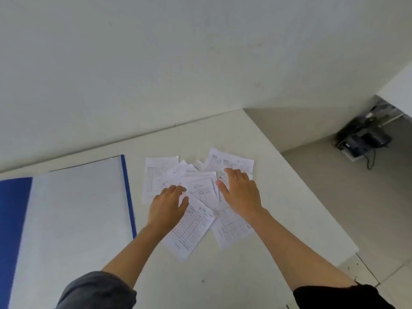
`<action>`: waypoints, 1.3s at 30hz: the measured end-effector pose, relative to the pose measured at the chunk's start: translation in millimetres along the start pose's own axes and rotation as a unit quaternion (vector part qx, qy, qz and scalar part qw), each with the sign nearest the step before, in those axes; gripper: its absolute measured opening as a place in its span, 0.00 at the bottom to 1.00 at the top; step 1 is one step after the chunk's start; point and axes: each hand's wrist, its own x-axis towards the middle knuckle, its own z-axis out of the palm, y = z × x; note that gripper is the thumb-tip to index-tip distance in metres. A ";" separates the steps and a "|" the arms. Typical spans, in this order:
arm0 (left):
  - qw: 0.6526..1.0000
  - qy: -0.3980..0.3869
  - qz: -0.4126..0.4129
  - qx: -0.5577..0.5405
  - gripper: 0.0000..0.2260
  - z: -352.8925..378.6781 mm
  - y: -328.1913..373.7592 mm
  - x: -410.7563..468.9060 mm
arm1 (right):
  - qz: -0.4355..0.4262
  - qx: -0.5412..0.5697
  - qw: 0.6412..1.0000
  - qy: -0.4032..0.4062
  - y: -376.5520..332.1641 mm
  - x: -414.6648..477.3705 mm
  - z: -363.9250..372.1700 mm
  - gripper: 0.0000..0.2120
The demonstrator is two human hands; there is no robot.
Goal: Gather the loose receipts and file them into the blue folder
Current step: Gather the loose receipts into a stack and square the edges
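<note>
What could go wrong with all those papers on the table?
The receipts lie fanned out and overlapping, so when the left hand and right hand sweep them together, one at the edge of the pile might be left behind or get creased. The pile also sits toward the table's right edge, so a hard push could slide a sheet off. The folder lies open to the left, a carry away.

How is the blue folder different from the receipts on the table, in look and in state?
The blue folder is one large item, lying open with pale pages; the receipts are many small white slips with printed tables. The folder lies squared and untouched; the receipts overlap at mixed angles under the left hand and right hand. Both rest flat on the white table.
</note>
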 end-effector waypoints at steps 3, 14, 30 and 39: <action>1.000 0.005 -0.016 -0.006 0.16 20.5 -6.0 5.9 | -0.034 0.015 0.997 -0.061 10.0 13.0 20.7 0.27; 0.997 0.067 -0.040 -0.001 0.23 51.4 -19.1 14.5 | -0.080 0.035 0.991 -0.105 12.9 30.7 58.2 0.40; 0.947 0.142 -0.268 -0.100 0.34 35.8 -45.1 11.4 | -0.012 0.000 0.998 -0.061 -4.1 35.8 62.4 0.24; 0.865 0.154 -0.341 -0.333 0.42 19.0 -24.9 40.1 | 0.023 -0.017 0.998 -0.059 -21.6 41.2 66.0 0.24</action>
